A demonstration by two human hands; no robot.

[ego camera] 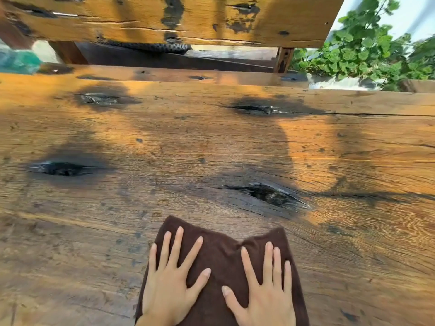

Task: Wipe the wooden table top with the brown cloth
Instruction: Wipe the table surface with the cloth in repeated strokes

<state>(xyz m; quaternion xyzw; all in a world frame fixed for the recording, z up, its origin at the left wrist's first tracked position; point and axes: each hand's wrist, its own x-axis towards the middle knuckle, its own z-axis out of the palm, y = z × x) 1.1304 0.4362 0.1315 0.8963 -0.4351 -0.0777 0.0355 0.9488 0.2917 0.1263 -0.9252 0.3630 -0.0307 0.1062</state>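
A dark brown cloth (221, 252) lies flat on the wooden table top (164, 142) near its front edge. My left hand (168, 283) presses down on the cloth's left half with its fingers spread and straight. My right hand (266, 290) presses on the right half the same way, fingers straight, thumb out to the left. The cloth's far edge dips in a notch between the two hands. The wood is rough and orange-brown, with several dark knots.
A dark cracked knot (270, 195) lies just beyond the cloth to the right. A wooden bench with a plank backrest (179, 18) stands behind the table. Green leafy plants (367, 50) grow at the far right. A blurred teal object (16, 62) sits at the far left.
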